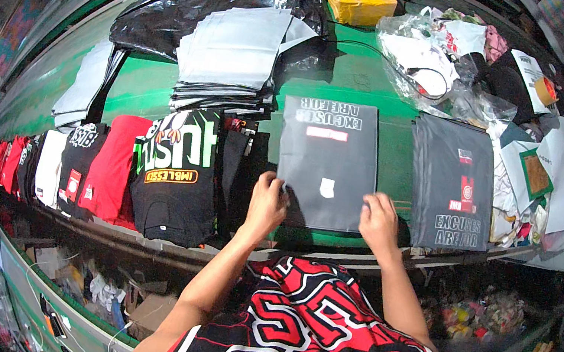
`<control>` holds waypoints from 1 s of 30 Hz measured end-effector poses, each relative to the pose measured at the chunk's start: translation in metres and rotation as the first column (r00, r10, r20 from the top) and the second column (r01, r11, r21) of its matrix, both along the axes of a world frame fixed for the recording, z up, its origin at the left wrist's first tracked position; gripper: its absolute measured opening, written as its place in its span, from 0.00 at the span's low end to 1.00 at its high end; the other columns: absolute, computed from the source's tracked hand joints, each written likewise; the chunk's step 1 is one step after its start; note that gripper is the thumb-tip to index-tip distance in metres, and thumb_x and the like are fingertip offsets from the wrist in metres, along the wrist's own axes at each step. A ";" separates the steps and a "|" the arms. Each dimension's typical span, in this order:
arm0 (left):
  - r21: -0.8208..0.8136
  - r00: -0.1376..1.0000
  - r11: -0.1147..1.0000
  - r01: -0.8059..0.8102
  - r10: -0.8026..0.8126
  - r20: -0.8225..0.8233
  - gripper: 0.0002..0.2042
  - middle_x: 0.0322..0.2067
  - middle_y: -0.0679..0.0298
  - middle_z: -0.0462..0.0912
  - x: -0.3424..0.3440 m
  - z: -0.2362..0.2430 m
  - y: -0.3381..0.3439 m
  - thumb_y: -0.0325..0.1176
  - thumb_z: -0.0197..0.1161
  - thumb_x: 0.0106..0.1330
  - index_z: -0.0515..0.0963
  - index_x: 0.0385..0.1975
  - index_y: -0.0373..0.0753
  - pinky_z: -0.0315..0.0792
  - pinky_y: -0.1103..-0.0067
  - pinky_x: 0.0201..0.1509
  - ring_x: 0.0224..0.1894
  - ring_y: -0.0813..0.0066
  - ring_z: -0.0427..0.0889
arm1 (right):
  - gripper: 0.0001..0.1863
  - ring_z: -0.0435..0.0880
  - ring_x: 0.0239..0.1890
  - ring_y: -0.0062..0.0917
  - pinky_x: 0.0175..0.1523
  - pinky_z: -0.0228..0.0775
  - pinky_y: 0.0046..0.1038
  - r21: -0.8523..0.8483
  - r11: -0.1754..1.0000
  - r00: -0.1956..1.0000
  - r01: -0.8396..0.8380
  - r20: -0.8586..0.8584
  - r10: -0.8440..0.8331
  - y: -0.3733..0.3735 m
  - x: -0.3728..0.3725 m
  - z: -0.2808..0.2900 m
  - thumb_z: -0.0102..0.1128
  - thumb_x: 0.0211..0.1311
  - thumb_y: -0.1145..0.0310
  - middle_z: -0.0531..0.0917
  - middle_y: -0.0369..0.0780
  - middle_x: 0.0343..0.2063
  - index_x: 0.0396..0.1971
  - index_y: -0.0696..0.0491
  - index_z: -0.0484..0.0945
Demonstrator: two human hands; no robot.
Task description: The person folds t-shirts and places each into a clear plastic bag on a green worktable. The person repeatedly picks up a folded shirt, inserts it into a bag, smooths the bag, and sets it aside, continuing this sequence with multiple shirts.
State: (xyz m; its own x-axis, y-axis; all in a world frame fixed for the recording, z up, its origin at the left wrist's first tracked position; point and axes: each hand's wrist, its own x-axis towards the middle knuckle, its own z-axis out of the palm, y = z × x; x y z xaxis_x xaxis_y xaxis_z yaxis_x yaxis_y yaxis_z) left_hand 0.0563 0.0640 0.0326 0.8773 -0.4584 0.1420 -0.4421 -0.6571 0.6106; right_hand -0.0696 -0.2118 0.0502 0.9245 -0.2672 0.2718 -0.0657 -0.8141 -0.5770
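Item one, centre, squarely before the worker: a flat, rectangular, dark-grey package with a filmy sheen (327,154), pale lettering, a pink-red strip and a small white label on its face. It lies on the long green worktable (354,68), its lower edge toward the wearer of the red-and-black jersey (316,325).

Item two: the left hand (267,204), fingers curled, at the package's lower left edge. Item three: the right hand (381,224), fingers bent, by the lower right corner. Whether either one pinches the film or merely rests against it, I cannot tell from here.

Item four, to the right: a second flat, dark-grey, film-covered package (450,183), printed likewise, a gap of table between the two. Item five, to the left: a folded black garment with green and white lettering (174,187). Item six, beyond: a fanned stack of pale-grey plastic sheets (233,47).

Note on handling — in my judgement, good work here means even pressure from both sides, fingertips close to the corners, the package kept flat and square. Slick film would probably slide or crease — light, matched movements should suit it best.
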 end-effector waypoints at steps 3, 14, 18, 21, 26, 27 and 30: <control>0.056 0.994 0.998 0.032 -0.037 0.100 0.20 0.61 0.44 0.71 0.023 -0.020 -0.043 0.29 0.66 0.63 0.75 0.54 0.32 0.67 0.54 0.67 0.63 0.42 0.71 | 0.18 0.74 0.59 0.50 0.63 0.69 0.44 -0.056 0.998 0.999 -0.018 0.036 0.020 0.018 0.051 -0.013 0.63 0.59 0.77 0.76 0.50 0.56 0.51 0.57 0.80; 0.297 0.990 0.955 0.023 -0.063 0.125 0.29 0.76 0.51 0.56 0.124 -0.043 -0.134 0.50 0.50 0.75 0.65 0.73 0.45 0.45 0.31 0.71 0.78 0.36 0.50 | 0.30 0.49 0.78 0.54 0.73 0.42 0.70 -0.255 0.965 0.961 0.062 -0.247 -0.127 -0.001 0.190 -0.049 0.52 0.73 0.52 0.55 0.44 0.77 0.72 0.39 0.67; 0.340 0.994 0.940 0.008 -0.046 0.102 0.30 0.78 0.54 0.53 0.126 -0.042 -0.134 0.54 0.47 0.74 0.63 0.74 0.52 0.39 0.31 0.73 0.78 0.31 0.44 | 0.31 0.46 0.79 0.55 0.75 0.38 0.69 -0.333 0.942 0.947 0.038 -0.288 -0.140 -0.001 0.192 -0.057 0.46 0.75 0.49 0.52 0.43 0.79 0.76 0.35 0.62; 0.347 0.994 0.938 0.006 -0.041 0.096 0.30 0.78 0.55 0.53 0.126 -0.042 -0.135 0.54 0.46 0.74 0.63 0.74 0.54 0.39 0.30 0.72 0.78 0.29 0.45 | 0.31 0.47 0.79 0.55 0.75 0.38 0.69 -0.332 0.942 0.955 0.040 -0.266 -0.134 -0.002 0.192 -0.060 0.45 0.74 0.47 0.53 0.44 0.79 0.75 0.36 0.62; 0.349 0.992 0.937 0.001 -0.045 0.118 0.30 0.78 0.55 0.54 0.124 -0.040 -0.133 0.54 0.47 0.74 0.64 0.74 0.54 0.40 0.30 0.72 0.77 0.30 0.47 | 0.32 0.46 0.79 0.54 0.75 0.38 0.68 -0.339 0.940 0.942 0.030 -0.304 -0.139 -0.003 0.194 -0.060 0.45 0.75 0.48 0.52 0.43 0.79 0.76 0.35 0.61; 0.333 0.992 0.943 -0.007 -0.036 0.122 0.30 0.78 0.54 0.54 0.118 -0.040 -0.131 0.54 0.48 0.74 0.65 0.74 0.51 0.42 0.30 0.72 0.77 0.32 0.48 | 0.32 0.45 0.79 0.54 0.75 0.38 0.68 -0.326 0.945 0.941 0.031 -0.308 -0.137 -0.003 0.194 -0.060 0.45 0.75 0.48 0.51 0.43 0.79 0.76 0.35 0.61; 0.347 0.989 0.937 -0.028 -0.024 0.144 0.30 0.78 0.53 0.54 0.086 -0.038 -0.117 0.53 0.48 0.75 0.64 0.74 0.48 0.44 0.30 0.71 0.78 0.34 0.49 | 0.32 0.45 0.80 0.54 0.76 0.37 0.68 -0.337 0.941 0.940 0.029 -0.310 -0.140 -0.003 0.193 -0.060 0.44 0.75 0.48 0.51 0.43 0.79 0.76 0.35 0.60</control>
